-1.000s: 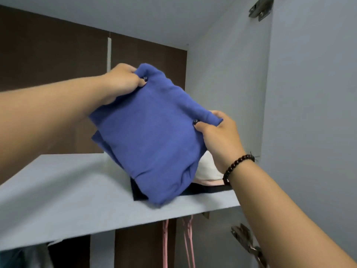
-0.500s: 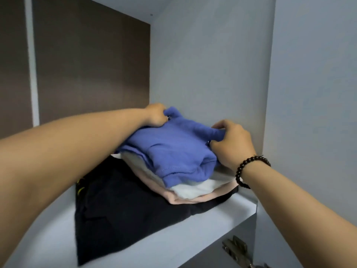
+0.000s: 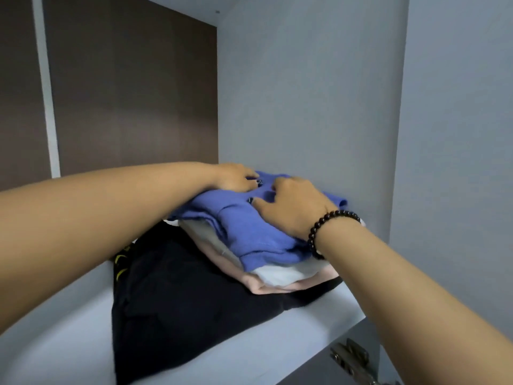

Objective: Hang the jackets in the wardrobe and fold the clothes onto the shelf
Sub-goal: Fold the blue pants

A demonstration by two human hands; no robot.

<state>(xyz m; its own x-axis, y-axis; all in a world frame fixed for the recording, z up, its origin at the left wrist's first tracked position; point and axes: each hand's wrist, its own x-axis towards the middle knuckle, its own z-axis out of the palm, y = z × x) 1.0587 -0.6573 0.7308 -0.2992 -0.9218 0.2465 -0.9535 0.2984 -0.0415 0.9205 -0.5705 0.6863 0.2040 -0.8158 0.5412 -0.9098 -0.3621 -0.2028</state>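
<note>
Left hand point(image 3: 236, 179): palm down, fingers relaxed, pressing the blue garment point(image 3: 255, 232).
Right hand point(image 3: 294, 209): likewise flat on it.
Garments: four folded, blue topmost, stacked on the shelf point(image 3: 277, 337).

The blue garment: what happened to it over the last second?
The blue garment came down from mid-air onto the stack on the shelf. The left hand and right hand let go of its edges and now lie on top. The white, pink and black clothes beneath stayed put.
</note>
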